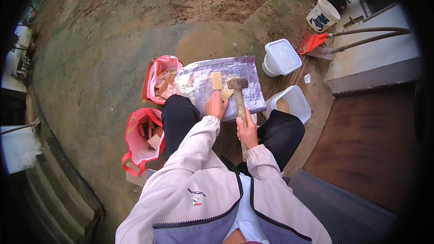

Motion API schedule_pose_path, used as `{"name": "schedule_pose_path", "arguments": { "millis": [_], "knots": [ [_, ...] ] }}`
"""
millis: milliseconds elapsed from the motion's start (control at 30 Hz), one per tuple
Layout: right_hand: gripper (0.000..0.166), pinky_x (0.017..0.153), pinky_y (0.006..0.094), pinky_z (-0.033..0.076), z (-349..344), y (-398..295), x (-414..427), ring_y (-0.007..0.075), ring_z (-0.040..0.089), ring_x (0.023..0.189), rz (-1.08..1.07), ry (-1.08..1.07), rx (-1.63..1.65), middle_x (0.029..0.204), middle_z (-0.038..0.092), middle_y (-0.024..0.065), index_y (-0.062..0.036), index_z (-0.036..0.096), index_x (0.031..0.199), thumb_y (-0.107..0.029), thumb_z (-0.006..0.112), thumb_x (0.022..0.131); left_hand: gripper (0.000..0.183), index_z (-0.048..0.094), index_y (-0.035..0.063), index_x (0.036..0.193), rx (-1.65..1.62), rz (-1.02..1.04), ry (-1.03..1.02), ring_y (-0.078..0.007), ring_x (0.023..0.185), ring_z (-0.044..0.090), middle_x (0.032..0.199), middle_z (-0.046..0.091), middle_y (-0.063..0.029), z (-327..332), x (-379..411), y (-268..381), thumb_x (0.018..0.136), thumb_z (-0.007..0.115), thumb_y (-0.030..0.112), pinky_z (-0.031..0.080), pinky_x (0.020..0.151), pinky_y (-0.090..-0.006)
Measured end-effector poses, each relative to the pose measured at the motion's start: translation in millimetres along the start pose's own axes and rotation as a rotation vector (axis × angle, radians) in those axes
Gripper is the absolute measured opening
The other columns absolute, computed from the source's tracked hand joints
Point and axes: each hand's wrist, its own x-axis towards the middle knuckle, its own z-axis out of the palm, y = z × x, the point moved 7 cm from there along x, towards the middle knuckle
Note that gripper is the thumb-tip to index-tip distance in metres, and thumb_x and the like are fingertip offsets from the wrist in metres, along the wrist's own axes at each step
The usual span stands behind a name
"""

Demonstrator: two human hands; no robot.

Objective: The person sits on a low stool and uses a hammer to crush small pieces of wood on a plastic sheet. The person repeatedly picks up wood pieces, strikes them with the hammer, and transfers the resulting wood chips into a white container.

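My right hand [247,130] grips the wooden handle of a hammer [238,101], a short-handled sledge with a blocky, worn metal head. That head hovers over or rests on a silvery plastic sheet [249,69] spread before my knees; I cannot tell which. With thumb and fingers, my left hand [216,105] holds a tan, flat, angular piece [226,93] just left of the hammer head. Beyond those fingers lies a tan rectangular block [216,80]. Pale crumbs are scattered near the hammer head.
At left stand a pink-lined box [165,62] of broken pieces and a red-handled bag [134,142] with blocks. To the right are a lidded white bucket [283,56], an open translucent tub [301,103] holding tan material, a red rake [310,42] and a farther bucket [323,15].
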Motion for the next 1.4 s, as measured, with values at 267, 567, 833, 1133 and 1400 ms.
{"name": "schedule_pose_path", "arguments": {
  "millis": [267, 567, 833, 1133, 1400],
  "knots": [
    [0.053, 0.040, 0.0262, 0.040, 2.6, -25.1, 0.9, 0.0074, 0.047, 0.046, 0.289, -0.136, 0.158, 0.066, 0.050, -0.0019, -0.0114, 0.043, 0.149, -0.020, 0.059, 0.100, 0.039, 0.054, 0.0022, 0.098, -0.002, 0.011, 0.014, -0.0415, 0.094, 0.065, 0.098, 0.066, -0.0206, 0.5, 2.6, -5.7, 0.080, 0.078, 0.028, 0.052, 0.077, -0.0518],
    [0.054, 0.041, 0.0320, 0.044, 8.0, -13.5, 15.5, 0.0131, 0.053, 0.045, 0.277, -0.142, -0.027, 0.066, 0.059, 0.0045, -0.0083, 0.045, 0.147, -0.023, 0.061, 0.098, 0.041, 0.053, 0.0018, 0.099, -0.006, 0.020, 0.003, -0.0416, 0.093, 0.066, 0.098, 0.066, -0.0219, 2.0, 1.7, 0.7, 0.080, 0.079, 0.027, 0.052, 0.077, -0.0513],
    [0.056, 0.039, 0.0251, 0.036, 2.2, -29.3, -6.2, 0.0059, 0.043, 0.044, 0.231, -0.069, 0.177, 0.066, 0.049, -0.0027, -0.0135, 0.040, 0.153, -0.017, 0.059, 0.100, 0.042, 0.054, 0.0020, 0.100, 0.004, 0.004, 0.017, -0.0423, 0.093, 0.065, 0.099, 0.066, -0.0219, -1.7, 4.1, -2.6, 0.080, 0.078, 0.029, 0.052, 0.076, -0.0519],
    [0.054, 0.039, 0.0250, 0.038, 2.7, -15.2, -1.4, 0.0066, 0.045, 0.045, 0.318, -0.145, 0.143, 0.067, 0.049, -0.0023, -0.0146, 0.041, 0.152, -0.021, 0.059, 0.101, 0.043, 0.054, 0.0021, 0.100, -0.004, -0.002, 0.024, -0.0424, 0.094, 0.066, 0.099, 0.067, -0.0215, 0.0, 6.1, -3.4, 0.080, 0.078, 0.032, 0.052, 0.077, -0.0524],
    [0.050, 0.038, 0.0258, 0.038, 4.7, 6.4, -8.8, 0.0068, 0.044, 0.043, 0.297, -0.083, 0.037, 0.064, 0.048, -0.0031, -0.0165, 0.043, 0.149, -0.020, 0.057, 0.101, 0.042, 0.056, 0.0021, 0.100, -0.005, -0.027, 0.018, -0.0423, 0.093, 0.066, 0.098, 0.067, -0.0216, 0.5, 5.9, -1.4, 0.080, 0.079, 0.031, 0.052, 0.077, -0.0523]
  ]
}}
